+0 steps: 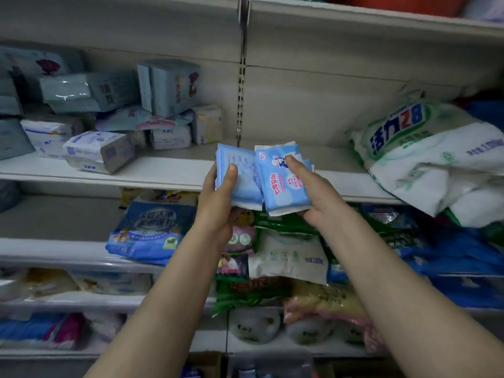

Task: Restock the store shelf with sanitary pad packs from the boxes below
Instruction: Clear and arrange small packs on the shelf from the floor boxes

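Observation:
Two light blue sanitary pad packs are held side by side just in front of the white shelf's edge (163,184). My left hand (218,203) grips the left pack (242,181), thumb on its face. My right hand (313,195) grips the right pack (281,186), which has red lettering, thumb pressed near its top. More white-wrapped packs seem stacked behind the right one. Several grey-blue and white pad packs (109,110) are piled on the shelf's left part.
A large white and green detergent bag (425,154) lies on the shelf at the right. Bare shelf board shows between it and the pad pile. Lower shelves hold a blue bag (152,227), green and white bags (286,252), and other goods. A slotted upright (240,85) divides the bays.

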The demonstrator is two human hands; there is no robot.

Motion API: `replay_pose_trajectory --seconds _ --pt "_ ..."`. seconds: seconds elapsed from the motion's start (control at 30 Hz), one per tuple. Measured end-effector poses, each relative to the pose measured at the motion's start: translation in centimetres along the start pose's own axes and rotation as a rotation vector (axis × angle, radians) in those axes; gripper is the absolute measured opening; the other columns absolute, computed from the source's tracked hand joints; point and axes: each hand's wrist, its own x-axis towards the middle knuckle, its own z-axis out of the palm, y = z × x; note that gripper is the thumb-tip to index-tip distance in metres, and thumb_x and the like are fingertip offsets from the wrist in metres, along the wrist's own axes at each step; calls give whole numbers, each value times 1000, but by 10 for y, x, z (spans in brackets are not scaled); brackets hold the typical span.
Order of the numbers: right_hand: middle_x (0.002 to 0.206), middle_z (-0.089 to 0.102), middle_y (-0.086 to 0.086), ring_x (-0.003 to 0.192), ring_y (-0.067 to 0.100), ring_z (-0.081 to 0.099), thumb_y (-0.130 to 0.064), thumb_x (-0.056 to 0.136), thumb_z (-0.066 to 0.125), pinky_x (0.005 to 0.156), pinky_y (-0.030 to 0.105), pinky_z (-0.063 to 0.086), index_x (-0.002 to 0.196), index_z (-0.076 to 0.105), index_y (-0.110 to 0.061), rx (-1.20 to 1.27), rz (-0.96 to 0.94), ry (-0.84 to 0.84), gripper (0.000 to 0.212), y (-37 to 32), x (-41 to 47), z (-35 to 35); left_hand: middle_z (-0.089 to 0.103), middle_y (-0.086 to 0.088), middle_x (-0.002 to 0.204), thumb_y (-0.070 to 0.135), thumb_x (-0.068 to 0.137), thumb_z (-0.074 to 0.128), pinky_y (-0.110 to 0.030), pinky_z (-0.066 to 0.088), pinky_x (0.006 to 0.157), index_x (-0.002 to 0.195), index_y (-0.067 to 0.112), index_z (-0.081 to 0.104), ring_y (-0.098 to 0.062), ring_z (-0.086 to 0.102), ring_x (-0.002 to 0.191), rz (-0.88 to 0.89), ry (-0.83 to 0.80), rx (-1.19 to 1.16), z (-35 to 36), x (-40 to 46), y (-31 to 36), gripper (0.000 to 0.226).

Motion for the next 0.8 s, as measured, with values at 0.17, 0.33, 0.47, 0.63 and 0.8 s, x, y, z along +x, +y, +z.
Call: replay_pose_trajectory --seconds 0.17,0.33,0.47,0.63,0.8 --pt "113 74 10 102 29 73 -48 63 88 83 47 59 127 65 -16 49 38 40 75 36 -48 -57 71 -2 122 39 96 62 -39 59 77 135 26 57 -23 69 109 -104 3 11 8 -52 -50 42" --pt "110 75 8 99 30 73 -45 58 90 81 51 60 123 64 -18 19 86 167 75 93 -90 -112 70 -10 124 38 91 63 -38 56 84 134 14 60 -28 66 115 -371 50 -78 -7 -97 -125 49" --pt "107 76 3 95 28 74 -55 35 97 85 54 59 118 64 -25 -57 220 283 94 149 -108 -153 74 -9 114 35 92 64 -32 58 74 127 12 64 -25 71 104 -660 139 -98 -22 -122 -183 41" --pt "105 76 14 94 32 74 -48 31 99 88 53 58 121 66 -10 -32 582 305 103 215 -115 -191 72 -20 113 27 91 68 -41 61 67 132 4 58 -34 71 97 -924 287 -96 -41 -141 -245 48" --pt "100 77 15 91 34 75 -50 14 101 90 56 57 120 64 -6 -114 723 272 121 269 -104 -217 71 -22 109 18 87 76 -44 60 74 122 1 61 -36 70 97 -977 438 -47 -50 -153 -270 41"
